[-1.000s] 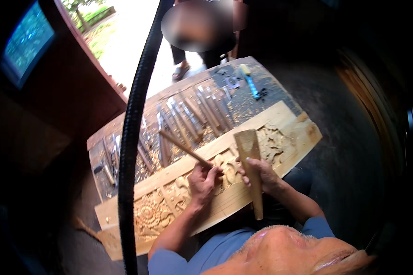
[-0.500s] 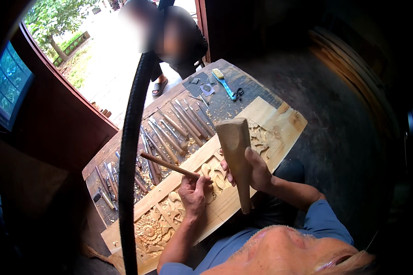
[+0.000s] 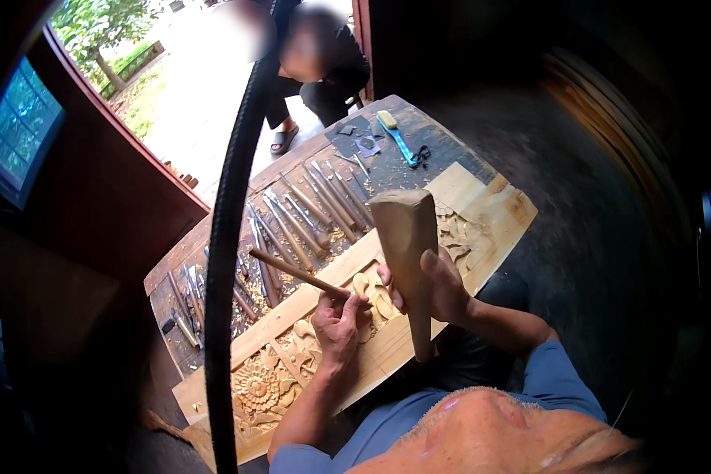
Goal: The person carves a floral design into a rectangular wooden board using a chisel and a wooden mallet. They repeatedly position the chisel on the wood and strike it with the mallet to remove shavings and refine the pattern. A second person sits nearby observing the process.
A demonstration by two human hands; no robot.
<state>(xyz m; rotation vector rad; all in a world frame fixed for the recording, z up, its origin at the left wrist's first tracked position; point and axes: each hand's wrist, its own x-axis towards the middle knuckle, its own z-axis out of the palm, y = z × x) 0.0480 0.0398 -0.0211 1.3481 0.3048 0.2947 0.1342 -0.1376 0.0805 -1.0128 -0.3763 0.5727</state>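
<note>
My left hand [image 3: 338,325] is closed round the lower part of a carving chisel [image 3: 294,272]. The chisel's wooden handle slants up to the left, and its working end is hidden by my fingers, over the carved relief. In my right hand [image 3: 450,294] is a heavy wooden mallet [image 3: 405,237], gripped with its wide head up and its narrow end down. The mallet hangs above the panel, to the right of the chisel and apart from it. Under both hands lies a long pale wooden panel [image 3: 498,225] carved with leaves and a large round flower [image 3: 258,385].
Several chisels and gouges [image 3: 316,201] lie in a row beyond the panel among wood shavings. A small hammer [image 3: 183,328] rests at the left, a blue-handled brush [image 3: 396,141] at the far end of the worktable [image 3: 458,150]. Another person [image 3: 328,83] sits beyond. A dark cable [image 3: 227,213] crosses the view.
The whole view has shifted and turned slightly. Both hands keep the same holds on the chisel and mallet, with little visible movement against the panel.
</note>
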